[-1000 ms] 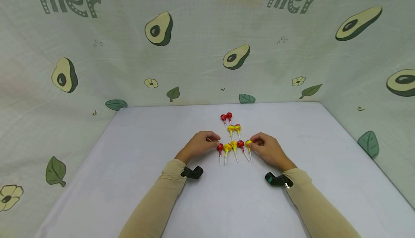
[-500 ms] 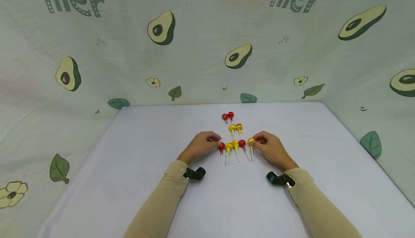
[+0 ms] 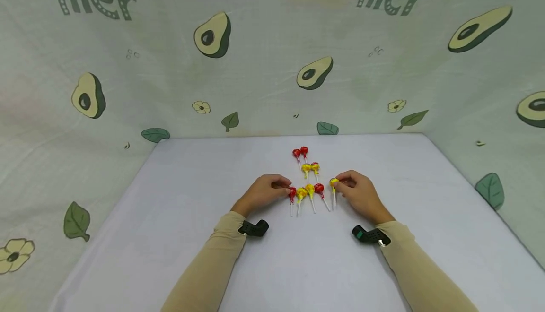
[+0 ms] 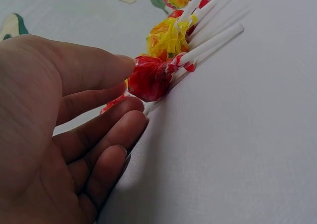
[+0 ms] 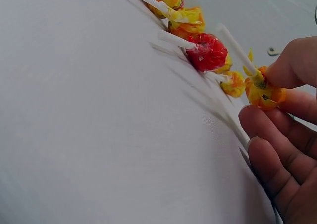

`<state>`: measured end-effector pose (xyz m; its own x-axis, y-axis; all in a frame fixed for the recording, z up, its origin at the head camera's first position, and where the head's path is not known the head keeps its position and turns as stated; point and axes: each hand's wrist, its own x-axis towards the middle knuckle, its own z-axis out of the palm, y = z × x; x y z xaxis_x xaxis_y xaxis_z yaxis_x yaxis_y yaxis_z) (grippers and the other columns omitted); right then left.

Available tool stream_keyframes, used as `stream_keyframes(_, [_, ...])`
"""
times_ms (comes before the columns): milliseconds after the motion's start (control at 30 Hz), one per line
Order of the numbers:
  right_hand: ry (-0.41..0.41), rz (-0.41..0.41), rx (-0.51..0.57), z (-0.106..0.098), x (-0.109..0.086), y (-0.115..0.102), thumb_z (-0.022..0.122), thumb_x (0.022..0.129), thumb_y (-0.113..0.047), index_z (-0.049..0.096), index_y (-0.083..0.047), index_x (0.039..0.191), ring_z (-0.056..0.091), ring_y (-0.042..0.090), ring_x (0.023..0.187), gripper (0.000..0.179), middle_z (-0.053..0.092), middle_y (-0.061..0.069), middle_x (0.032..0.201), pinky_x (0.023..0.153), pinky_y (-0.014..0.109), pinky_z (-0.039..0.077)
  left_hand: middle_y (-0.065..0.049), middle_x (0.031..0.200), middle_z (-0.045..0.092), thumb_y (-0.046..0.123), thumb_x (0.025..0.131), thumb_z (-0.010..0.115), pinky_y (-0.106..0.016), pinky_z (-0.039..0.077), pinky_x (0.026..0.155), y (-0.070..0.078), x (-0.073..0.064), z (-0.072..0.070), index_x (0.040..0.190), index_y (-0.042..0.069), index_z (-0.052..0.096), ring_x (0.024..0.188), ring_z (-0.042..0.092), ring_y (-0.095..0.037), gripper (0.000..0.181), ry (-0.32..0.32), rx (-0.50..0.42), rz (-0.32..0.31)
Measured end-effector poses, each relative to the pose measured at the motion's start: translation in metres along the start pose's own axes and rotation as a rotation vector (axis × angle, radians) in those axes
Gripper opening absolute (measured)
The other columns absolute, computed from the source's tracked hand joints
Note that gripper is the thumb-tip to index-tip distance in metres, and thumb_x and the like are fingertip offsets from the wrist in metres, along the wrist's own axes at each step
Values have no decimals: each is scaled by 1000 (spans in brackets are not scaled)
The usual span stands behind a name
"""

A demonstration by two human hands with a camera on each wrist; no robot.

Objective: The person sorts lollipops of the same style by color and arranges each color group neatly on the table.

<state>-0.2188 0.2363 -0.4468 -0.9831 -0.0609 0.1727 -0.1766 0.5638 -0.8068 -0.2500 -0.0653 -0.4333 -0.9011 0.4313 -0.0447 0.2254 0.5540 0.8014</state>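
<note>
A person's two hands work over wrapped lollipops on a white worktop (image 3: 298, 264), in front of a cloth (image 3: 264, 94) printed with avocados.

The right hand (image 3: 359, 195) pinches a yellow lollipop (image 3: 334, 182) by its wrapped head, between thumb and fingers, at the right end of the front row. Holding it there probably leaves the stick free and lets it be turned with little effort. Its long axis runs front to back: head away from the person, stick pointing almost straight back towards them. In the right wrist view the stick slants up from the head; whether the head clears the worktop I cannot tell.

The left hand (image 3: 260, 195) is at the row's other end, thumb and fingers curved, thumb tip against the head of a red lollipop (image 3: 292, 192). Whether it pinches or merely touches I cannot tell; it may be there to steady that end. This stick also points towards the person.

Between them lie two yellows (image 3: 310, 189) side by side, then a second red (image 3: 319, 188), with a gap before the held lollipop. Their sticks fan slightly, the leftmost leaning left, the others right.

Farther back are a middle pair (image 3: 306, 167) and a far red pair (image 3: 296, 153). Every head faces away, seemingly so that the sticks share one direction.
</note>
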Motion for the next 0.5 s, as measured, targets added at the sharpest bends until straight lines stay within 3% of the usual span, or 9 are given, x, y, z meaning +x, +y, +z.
stream_keyframes(333, [-7, 87, 158, -6, 1, -1, 66, 98, -26, 62, -3, 115, 70, 24, 82, 29, 67, 14, 110, 73, 27, 55, 8, 97, 66, 30, 92, 71, -34, 48, 82, -3, 1, 1, 114, 21, 72, 89, 59, -14, 23, -24, 2, 19])
stream_keyframes(500, [1, 87, 197, -6, 1, -1, 65, 98, -22, 61, 0, 116, 70, 24, 83, 28, 64, 17, 113, 74, 27, 56, 6, 95, 66, 28, 91, 72, -33, 48, 79, -4, 1, 2, 114, 20, 72, 87, 59, -15, 24, -20, 16, 23])
